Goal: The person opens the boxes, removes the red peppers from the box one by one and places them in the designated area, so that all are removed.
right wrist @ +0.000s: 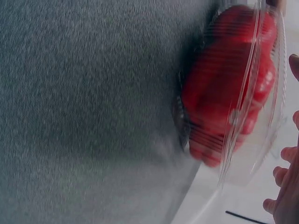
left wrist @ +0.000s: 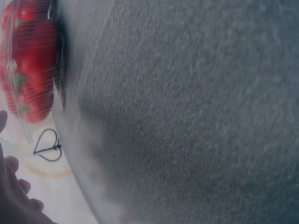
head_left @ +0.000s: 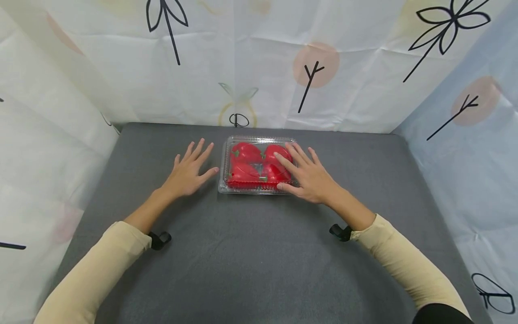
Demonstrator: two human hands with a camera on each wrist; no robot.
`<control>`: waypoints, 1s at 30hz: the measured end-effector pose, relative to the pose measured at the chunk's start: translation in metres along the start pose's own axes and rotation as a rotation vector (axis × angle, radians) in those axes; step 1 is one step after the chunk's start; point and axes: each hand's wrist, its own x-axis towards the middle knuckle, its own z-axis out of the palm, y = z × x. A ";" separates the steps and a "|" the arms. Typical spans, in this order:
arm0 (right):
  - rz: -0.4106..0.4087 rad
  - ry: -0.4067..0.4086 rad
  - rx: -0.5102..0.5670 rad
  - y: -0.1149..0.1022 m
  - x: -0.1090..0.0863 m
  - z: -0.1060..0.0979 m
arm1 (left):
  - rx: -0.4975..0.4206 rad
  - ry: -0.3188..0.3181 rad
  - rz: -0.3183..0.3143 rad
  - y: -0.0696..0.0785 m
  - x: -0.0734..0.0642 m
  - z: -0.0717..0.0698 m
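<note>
A clear plastic clamshell box [head_left: 221, 188] with its lid over it lies at the far middle of the table. Inside are several red, tomato-like fruits [head_left: 247, 153] with green stems; the left wrist view catches part of these fruits [left wrist: 35, 60] through the ribbed wall. Just left of the box is my left hand [head_left: 188, 173], fingers spread and holding nothing. My right hand [head_left: 309, 177] reaches over the box's right side with its fingers spread, hiding that edge. In the right wrist view, its fingertips [right wrist: 280, 175] appear apart from the lid.
A dark grey cloth [head_left: 259, 252] covers the table. White printed fabric [head_left: 267, 67] hangs behind the far edge, with more fabric along both sides. Black straps [head_left: 159, 240] are at the cuffs of the cream sleeves [head_left: 97, 265].
</note>
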 end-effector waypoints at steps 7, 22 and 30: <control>-0.036 -0.013 0.004 -0.010 0.004 0.007 | -0.078 -0.026 0.029 0.004 -0.004 0.004; -0.221 0.027 0.001 -0.030 0.012 0.021 | -0.372 -0.188 0.018 0.006 -0.007 0.010; -0.272 0.018 -0.052 -0.039 0.015 0.024 | -0.627 -0.190 0.040 0.012 -0.010 0.010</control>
